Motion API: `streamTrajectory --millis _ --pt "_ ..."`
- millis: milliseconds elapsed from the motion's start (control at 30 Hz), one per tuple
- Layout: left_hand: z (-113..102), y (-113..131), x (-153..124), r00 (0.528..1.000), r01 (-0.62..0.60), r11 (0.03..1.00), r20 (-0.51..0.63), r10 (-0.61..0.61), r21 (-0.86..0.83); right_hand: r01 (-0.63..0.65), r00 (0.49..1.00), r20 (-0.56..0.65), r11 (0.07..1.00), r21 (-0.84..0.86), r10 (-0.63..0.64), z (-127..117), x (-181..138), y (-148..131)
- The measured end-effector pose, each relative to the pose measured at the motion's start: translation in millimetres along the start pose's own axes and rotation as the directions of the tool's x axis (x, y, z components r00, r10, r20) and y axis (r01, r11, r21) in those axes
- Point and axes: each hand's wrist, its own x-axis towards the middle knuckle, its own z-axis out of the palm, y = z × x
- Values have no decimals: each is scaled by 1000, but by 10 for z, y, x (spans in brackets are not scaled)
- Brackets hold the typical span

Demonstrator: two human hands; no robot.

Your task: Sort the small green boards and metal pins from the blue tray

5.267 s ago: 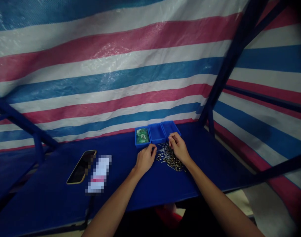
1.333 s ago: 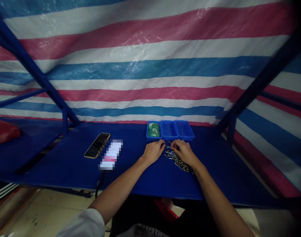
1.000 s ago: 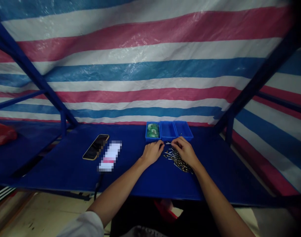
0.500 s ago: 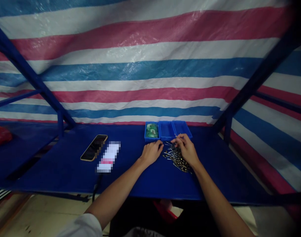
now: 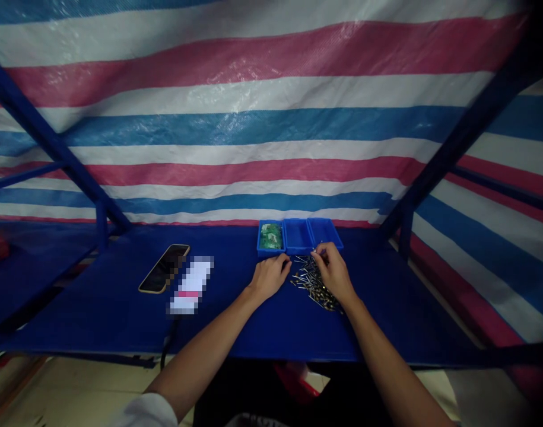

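A loose pile of long silver screws [image 5: 316, 287] with brass-coloured and dark ends lies on the blue table. Over the top of this heap, my right hand [image 5: 334, 273] is closed in a pinch, with a small bright screw tip showing at its fingers. To the left of the pile rests my left hand [image 5: 269, 276], fingers curled together and thumb near the forefinger. Whatever lies between those left fingers, if anything, is hidden. Just beyond both hands stands a row of small blue bins: a left bin [image 5: 259, 238] with green-and-white packets inside, a middle bin [image 5: 297, 231] and a right bin [image 5: 325, 228].
A dark phone [image 5: 162, 270] in a light-edged case lies on the left of the table [image 5: 120, 320]. Beside it is a blurred-out bright screen [image 5: 192, 287] with a cable. Blue metal bars [image 5: 82, 172] and a striped tarp [image 5: 262, 130] enclose the back and sides.
My right hand has drawn slightly back from the bins, its fingers more tightly bunched above the pile. My left hand has stayed almost in place. The view has shifted slightly.
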Motion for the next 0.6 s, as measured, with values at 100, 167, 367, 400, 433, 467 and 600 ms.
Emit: streamTrajectory --millis 100,167,367,400,433,467,600 --pt "10 -11 -2 1000 -10 1000 -13 10 -4 61 998 -9 998 -34 -61 -29 -2 -82" --pt "15 -15 -3 1000 -10 1000 -17 10 -6 65 998 -9 998 -22 -66 -43 -1 -120" --pt "0 3 -1 1000 7 1000 2 -7 -5 21 998 -54 997 69 -18 -55 14 -118" --pt "-2 6 0 1000 8 1000 4 -8 -4 17 998 -66 996 93 -11 -52 15 -102" --pt "-3 7 1 1000 8 1000 6 -8 -3 9 997 -71 993 118 -1 -46 14 -82" --pt "-2 8 3 1000 8 1000 6 -8 -2 -4 997 -71 990 144 15 -39 13 -60" --pt "12 -2 11 1000 7 1000 0 -7 -6 -125 989 -51 960 252 142 2 5 29"
